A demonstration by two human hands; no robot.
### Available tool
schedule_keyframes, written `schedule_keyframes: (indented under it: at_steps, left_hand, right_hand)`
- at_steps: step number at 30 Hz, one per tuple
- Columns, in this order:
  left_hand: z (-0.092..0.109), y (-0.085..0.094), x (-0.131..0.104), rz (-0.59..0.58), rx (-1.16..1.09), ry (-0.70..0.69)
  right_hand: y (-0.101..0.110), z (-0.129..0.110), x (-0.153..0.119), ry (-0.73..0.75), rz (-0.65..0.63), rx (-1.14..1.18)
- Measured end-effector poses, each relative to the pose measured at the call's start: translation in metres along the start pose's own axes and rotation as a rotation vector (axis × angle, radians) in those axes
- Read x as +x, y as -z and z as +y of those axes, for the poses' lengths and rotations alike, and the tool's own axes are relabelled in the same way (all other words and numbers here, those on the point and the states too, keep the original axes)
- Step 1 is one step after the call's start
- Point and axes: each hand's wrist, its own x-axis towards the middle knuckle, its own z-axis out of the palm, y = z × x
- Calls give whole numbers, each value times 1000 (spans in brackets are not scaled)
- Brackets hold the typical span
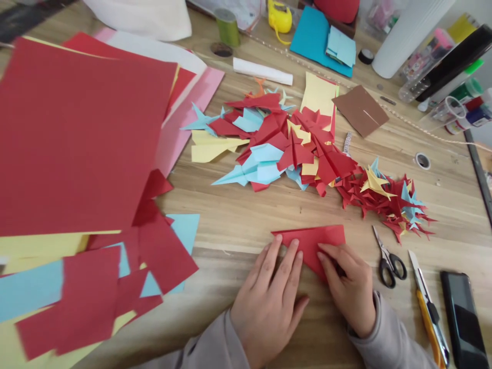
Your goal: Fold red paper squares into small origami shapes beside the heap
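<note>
A folded red paper (315, 243) lies on the wooden table in front of me, with a long slanting edge toward my left side. My left hand (271, 302) rests flat with spread fingers, its fingertips pressing on the paper's left part. At the paper's right part, my right hand (348, 287) pinches it between thumb and bent fingers. Beyond the hands lies a pile of folded paper planes (292, 146) in red, light blue and yellow. Smaller folded red pieces (384, 200) are heaped to its right.
Large red sheets (84, 138) and smaller cut papers (90, 292) cover the left side. Scissors (390, 264), a yellow cutter (428, 312) and a black phone (464, 318) lie at the right. A brown square (361, 110), a yellow tape measure (280, 18) and bottles stand or lie farther back.
</note>
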Motion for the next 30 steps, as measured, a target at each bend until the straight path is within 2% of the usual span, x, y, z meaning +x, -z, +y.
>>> schedule_keyframes:
  at_steps: [13,22,30]
  left_hand:
    - [-3,-4,0,-49,-11,11]
    - [-1,2,1,-3,-29,32]
    - [-2,-5,0,14,-25,24]
  right_hand:
    - [-2,-4,0,-27,24,-63]
    - [-3,-3,-1,-44,23,-61]
    - [-3,-3,-1,-50,32,-68]
